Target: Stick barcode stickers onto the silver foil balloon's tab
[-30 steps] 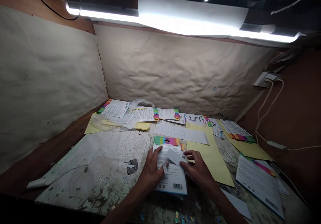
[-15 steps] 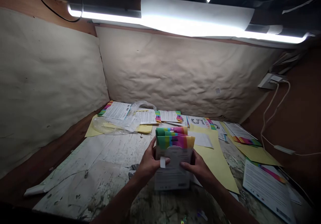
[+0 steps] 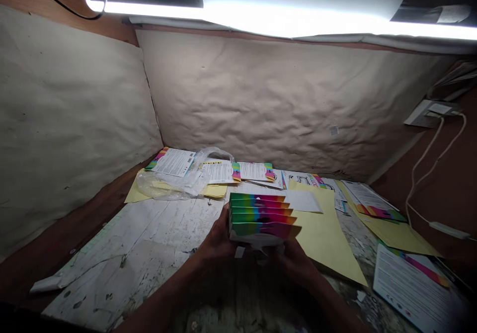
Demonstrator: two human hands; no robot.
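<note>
Between my two hands is a stack of printed packets (image 3: 261, 228) with rainbow-coloured top flaps, several of them fanned one behind another. My left hand (image 3: 219, 238) wraps the stack's left side, and a small white tab (image 3: 240, 252) sticks out by its thumb. At the lower right side, my right hand (image 3: 288, 258) grips the same stack, its fingers partly in shadow. The packets are tilted so that their top edges face me, and their fronts are mostly hidden.
A yellow sheet (image 3: 328, 233) lies right of the stack. Further right is a white printed packet (image 3: 410, 288). Along the back wall are more packets (image 3: 219, 172) and a clear plastic bag (image 3: 179, 184). White cables (image 3: 412, 184) hang from a socket (image 3: 432, 113) at right.
The stack has tipped, its tops coming toward me, so more flaps show in a fan. Both hands stay on it. The view has shifted slightly.
</note>
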